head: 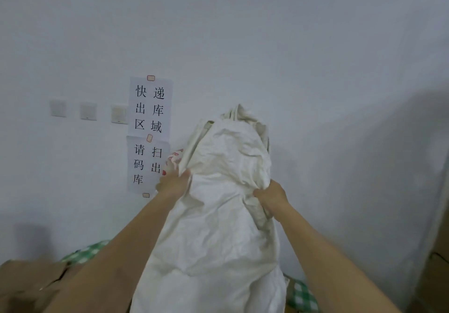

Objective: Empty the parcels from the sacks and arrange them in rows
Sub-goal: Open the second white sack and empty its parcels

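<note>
The left hand (173,182) and right hand (269,196) each clamp a fistful of the white sack (218,215), held upright before the wall (315,69), above cardboard boxes (31,278) and checked cloth (82,254).

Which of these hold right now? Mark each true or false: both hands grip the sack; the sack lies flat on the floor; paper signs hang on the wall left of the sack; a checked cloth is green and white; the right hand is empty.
1. Both hands grip the white sack: true; left hand and right hand bunch its fabric.
2. The sack lies flat on the floor: false; it is held upright.
3. Paper signs hang left of the sack: true.
4. The checked cloth is green and white: true.
5. The right hand is empty: false; it holds the sack.
</note>
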